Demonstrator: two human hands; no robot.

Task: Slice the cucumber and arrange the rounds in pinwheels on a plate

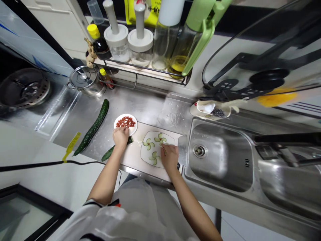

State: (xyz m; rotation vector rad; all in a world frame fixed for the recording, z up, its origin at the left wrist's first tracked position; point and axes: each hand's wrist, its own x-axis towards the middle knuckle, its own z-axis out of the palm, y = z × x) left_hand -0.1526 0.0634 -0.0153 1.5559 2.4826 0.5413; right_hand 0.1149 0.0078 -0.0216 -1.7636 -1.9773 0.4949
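My left hand (120, 136) is at the near rim of a small white plate (135, 129) of red berries (125, 122), its fingers bent together; what they hold, if anything, is too small to tell. Over the right part of a white plate (144, 154), my right hand (170, 155) has its fingertips pinched near a pinwheel of green slices (160, 138). Two more pinwheels, left (148, 144) and near (154, 158), lie on that plate. It rests on a cutting board (134, 154). A wide knife blade (183, 150) lies right of my right hand.
A long cucumber (92, 129) lies at left, and a cut piece (108, 154) beside the board. Behind stand a steel pot (86, 81) and a rack (147, 71) of jars and bottles. The sink (220, 155) is at right.
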